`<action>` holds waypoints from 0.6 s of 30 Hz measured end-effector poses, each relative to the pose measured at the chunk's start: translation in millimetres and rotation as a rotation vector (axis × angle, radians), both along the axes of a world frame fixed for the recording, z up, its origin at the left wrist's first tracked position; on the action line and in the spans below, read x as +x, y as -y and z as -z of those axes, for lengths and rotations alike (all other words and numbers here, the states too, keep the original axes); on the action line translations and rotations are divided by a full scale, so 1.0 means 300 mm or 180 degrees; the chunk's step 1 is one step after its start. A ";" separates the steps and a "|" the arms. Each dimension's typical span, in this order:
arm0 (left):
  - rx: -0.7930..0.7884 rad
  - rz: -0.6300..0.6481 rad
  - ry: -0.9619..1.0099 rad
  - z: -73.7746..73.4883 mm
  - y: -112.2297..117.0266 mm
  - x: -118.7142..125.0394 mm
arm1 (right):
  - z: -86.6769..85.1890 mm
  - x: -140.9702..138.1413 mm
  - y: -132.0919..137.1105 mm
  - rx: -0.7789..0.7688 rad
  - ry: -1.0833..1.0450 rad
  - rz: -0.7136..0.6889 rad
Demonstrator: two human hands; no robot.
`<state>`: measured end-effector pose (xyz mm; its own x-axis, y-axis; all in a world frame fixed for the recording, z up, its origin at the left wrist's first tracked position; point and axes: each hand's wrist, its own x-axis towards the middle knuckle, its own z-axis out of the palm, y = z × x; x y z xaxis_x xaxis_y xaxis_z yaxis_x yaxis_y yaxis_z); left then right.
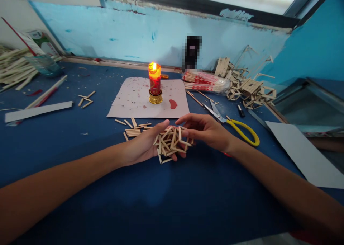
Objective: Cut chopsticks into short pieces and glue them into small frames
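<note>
A tangled-looking cluster of short wooden stick frames [173, 141] rests in my left hand [143, 141], whose thumb lies along its upper left and whose fingertips show beneath it. The fingers of my right hand [205, 129] are bent around the right side of the cluster, the thumb and a finger at its upper right. Whether the sticks are all joined, I cannot tell. Loose cut sticks [133, 132] lie just behind my left hand. Behind both hands, a lit red candle [155, 81] stands upright in a gold holder [155, 97].
Under the candle is a wax-spotted paper sheet [129, 103]. Yellow-handled scissors [243, 131] lie open beside my right wrist. Packaged sticks [205, 83] and finished stick frames [251, 89] sit at back right. A paper strip [39, 111] and glass cup [45, 65] are left.
</note>
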<state>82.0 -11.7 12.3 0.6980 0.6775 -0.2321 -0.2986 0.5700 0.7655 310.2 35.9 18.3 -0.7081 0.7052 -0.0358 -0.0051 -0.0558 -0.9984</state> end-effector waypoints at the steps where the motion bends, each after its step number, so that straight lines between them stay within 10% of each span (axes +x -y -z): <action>1: 0.0055 0.0034 -0.0047 0.001 0.000 0.001 | 0.007 -0.009 0.005 0.0035 0.0021 0.0072; 18: 0.0383 -0.0204 -0.0201 0.015 0.004 0.015 | -0.006 -0.053 0.082 0.0930 0.0601 0.0699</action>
